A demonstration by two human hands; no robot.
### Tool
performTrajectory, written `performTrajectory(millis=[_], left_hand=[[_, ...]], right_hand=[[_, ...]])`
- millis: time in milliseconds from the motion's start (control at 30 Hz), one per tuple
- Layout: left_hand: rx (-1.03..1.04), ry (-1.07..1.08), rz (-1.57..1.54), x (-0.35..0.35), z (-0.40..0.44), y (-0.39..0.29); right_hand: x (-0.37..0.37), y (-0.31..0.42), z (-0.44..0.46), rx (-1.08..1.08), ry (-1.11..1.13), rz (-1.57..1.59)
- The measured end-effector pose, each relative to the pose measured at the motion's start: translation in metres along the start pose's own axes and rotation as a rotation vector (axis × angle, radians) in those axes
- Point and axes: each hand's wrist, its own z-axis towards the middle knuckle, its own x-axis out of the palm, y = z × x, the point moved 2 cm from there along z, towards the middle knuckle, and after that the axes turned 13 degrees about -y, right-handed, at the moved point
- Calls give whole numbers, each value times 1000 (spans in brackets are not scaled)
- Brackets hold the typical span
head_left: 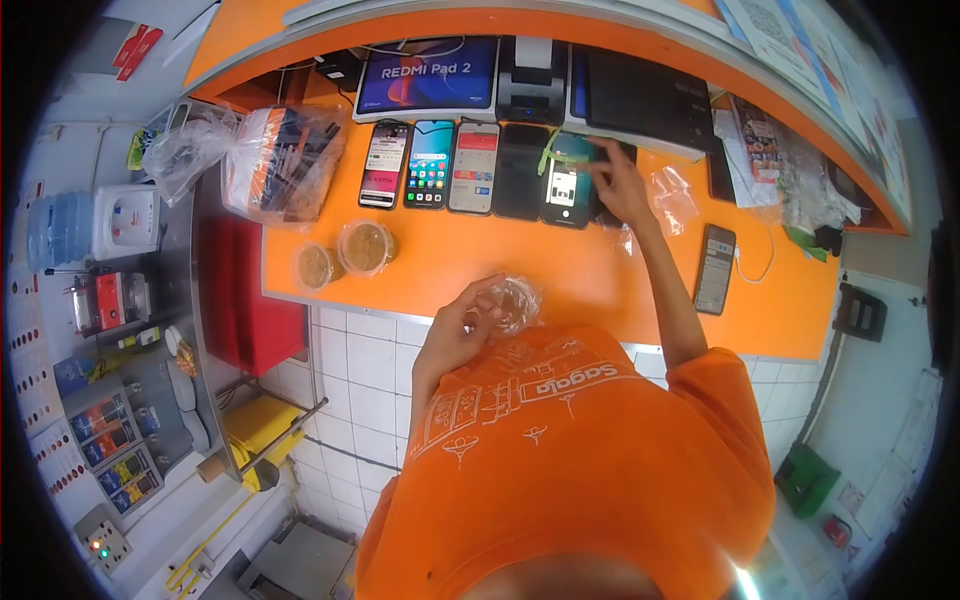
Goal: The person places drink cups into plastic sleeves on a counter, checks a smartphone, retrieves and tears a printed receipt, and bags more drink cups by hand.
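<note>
My left hand is at the counter's front edge, fingers curled around a roundish piece of crinkled clear plastic; whether it is a bag or a cup I cannot tell. My right hand reaches over the row of phones, thumb and index finger at the end of a thin bright-green strip. The strip lies across a phone with a lit screen. Left of it are a dark phone, a phone with a red-and-white screen, a phone showing app icons and another lit phone.
Two tubs of brown contents, a larger tub and a smaller tub, stand on the orange counter. A tablet box, a small printer and a black device line the back. A phone lies right, beside a white cable.
</note>
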Motion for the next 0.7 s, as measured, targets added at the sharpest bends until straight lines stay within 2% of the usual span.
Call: performTrajectory(millis=[100,133,200,300,367,400,500,533,633,667,700], left_hand=[[-10,2,8,-1,0,6],[9,-14,5,-1,0,6],[46,-43,-3,2,1,5],[56,-59,23,1,1,4],[16,-72,-25,-1,2,4],[-4,-78,-47,-3,2,3],[-43,-139,-51,-3,-1,-5],[-49,-154,-76,-3,-3,-8],[-29,-196,-123,-5,-7,-8],[-1,-213,-126,-4,-6,0],[23,-228,-130,-2,-7,4]], right_hand=[[2,-5,5,156,-47,356],[2,-8,5,147,156,403],[4,-10,3,116,151,205],[11,-13,5,-126,-221,54],[13,-13,-2,190,-32,374],[3,6,-5,220,228,366],[10,5,-3,-174,-384,-93],[6,11,-3,11,-470,-42],[9,18,-10,249,106,211],[10,23,-14,140,211,113],[9,21,-15,82,-16,25]])
